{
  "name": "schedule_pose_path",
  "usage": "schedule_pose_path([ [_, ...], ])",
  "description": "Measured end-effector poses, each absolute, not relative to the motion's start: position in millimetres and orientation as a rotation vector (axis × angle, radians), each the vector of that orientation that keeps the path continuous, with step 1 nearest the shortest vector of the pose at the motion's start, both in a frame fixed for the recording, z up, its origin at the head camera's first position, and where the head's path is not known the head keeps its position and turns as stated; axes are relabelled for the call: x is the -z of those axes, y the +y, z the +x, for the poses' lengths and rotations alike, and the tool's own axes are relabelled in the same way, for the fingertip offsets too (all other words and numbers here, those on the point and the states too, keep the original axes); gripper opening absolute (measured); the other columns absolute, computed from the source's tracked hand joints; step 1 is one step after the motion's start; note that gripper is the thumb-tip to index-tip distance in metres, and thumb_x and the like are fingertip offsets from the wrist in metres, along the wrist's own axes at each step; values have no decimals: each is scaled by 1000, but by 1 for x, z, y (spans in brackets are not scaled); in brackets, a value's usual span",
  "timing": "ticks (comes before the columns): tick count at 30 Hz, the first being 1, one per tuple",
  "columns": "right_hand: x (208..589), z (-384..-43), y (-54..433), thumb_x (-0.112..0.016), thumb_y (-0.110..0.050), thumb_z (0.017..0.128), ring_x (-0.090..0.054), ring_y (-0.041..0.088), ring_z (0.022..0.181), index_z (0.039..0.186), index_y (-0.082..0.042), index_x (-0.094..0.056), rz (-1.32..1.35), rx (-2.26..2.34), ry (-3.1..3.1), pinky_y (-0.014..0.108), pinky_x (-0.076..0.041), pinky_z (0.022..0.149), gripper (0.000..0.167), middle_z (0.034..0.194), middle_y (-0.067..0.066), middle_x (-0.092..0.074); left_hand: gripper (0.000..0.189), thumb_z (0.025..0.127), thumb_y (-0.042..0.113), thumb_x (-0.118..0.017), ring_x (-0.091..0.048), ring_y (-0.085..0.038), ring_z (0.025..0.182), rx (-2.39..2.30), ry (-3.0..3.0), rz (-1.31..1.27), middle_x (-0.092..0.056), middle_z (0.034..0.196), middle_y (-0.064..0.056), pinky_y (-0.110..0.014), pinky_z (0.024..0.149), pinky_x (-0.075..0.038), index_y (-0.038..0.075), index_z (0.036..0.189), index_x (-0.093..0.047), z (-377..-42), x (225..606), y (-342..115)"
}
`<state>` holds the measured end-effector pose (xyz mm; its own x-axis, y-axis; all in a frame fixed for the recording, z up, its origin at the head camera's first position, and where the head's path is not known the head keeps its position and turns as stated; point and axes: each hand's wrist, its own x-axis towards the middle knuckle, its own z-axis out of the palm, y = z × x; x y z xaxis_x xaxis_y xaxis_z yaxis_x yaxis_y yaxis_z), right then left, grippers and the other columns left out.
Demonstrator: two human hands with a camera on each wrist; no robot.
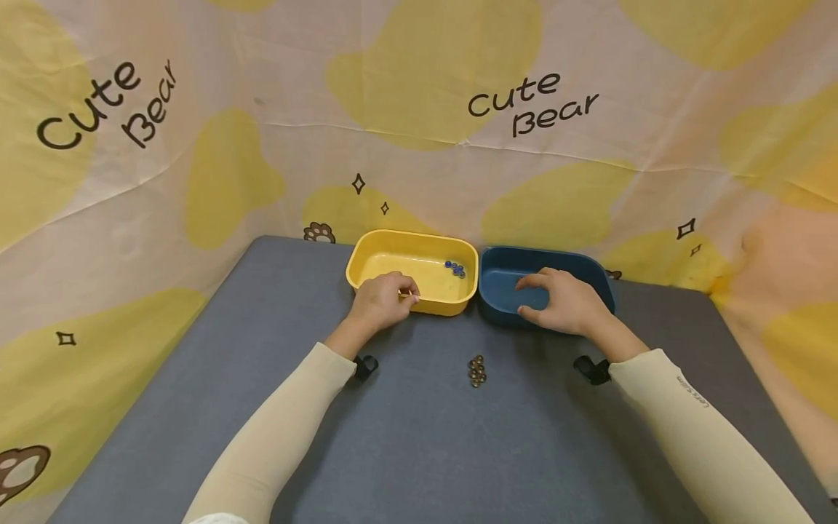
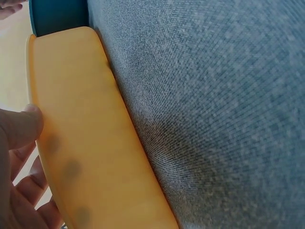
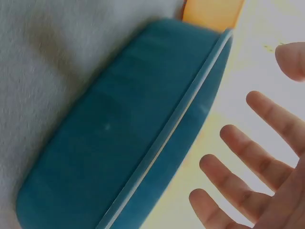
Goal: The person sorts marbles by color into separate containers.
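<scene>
My left hand [image 1: 385,300] grips the front rim of a yellow plastic tub [image 1: 445,307]. In the left wrist view the thumb [image 2: 26,125] lies against the outside of the tub while the other fingers reach over the rim. Several small blue beads [image 1: 456,270] lie in the tub's right part. Over the front edge of a dark blue tub [image 1: 500,314], my right hand [image 1: 566,302] hovers with spread fingers [image 3: 259,160] and holds nothing. Between the arms, a small cluster of brown beads [image 1: 477,371] lies on the grey table.
Both tubs stand side by side at the back of the grey table [image 1: 419,451]. A patterned cloth [image 1: 419,94] hangs behind and along the sides. Black wrist straps [image 1: 592,370] sit at the sleeve ends.
</scene>
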<state>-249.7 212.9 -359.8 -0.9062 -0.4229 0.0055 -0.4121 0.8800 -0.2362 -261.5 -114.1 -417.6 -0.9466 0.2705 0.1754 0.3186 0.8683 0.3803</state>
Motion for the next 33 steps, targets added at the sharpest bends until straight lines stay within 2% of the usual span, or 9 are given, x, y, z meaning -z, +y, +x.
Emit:
schedule_pose_path([
  [7,358,-238,202,-67,-40,86,-59,32,110,117,-22,-68,-743,422,2985,48,-51,78,36,132,11,-57,8,89,32,-66,-61,-15,80,618,-2931,-458,-64,89,5,-35,74,-50,25,86,-69,-263,418,-116],
  [15,370,-227,191,-70,-37,83,-63,20,93,107,-28,-69,-820,480,2970,36,-51,69,26,105,2,-66,8,89,32,-66,-60,-15,78,621,-2933,-462,-63,88,4,-34,72,-49,25,86,-69,-263,419,-116],
  [18,375,-225,187,-71,-36,82,-62,19,88,105,-28,-70,-843,500,2949,33,-48,65,24,101,1,-66,8,89,32,-66,-60,-15,78,615,-2929,-463,-63,87,4,-34,71,-49,25,85,-69,-262,419,-115],
  [27,389,-218,176,-71,-31,83,-49,7,65,106,-23,-71,-951,513,2852,25,-42,56,24,94,-2,-65,7,89,30,-67,-61,-14,77,617,-2910,-463,-63,86,5,-34,70,-49,25,85,-70,-261,419,-115],
  [33,402,-216,172,-71,-29,82,-48,5,64,99,-27,-72,-990,483,2814,23,-41,55,17,89,-3,-64,8,89,31,-67,-61,-15,78,622,-2913,-465,-64,87,5,-34,71,-49,25,85,-70,-261,418,-114],
])
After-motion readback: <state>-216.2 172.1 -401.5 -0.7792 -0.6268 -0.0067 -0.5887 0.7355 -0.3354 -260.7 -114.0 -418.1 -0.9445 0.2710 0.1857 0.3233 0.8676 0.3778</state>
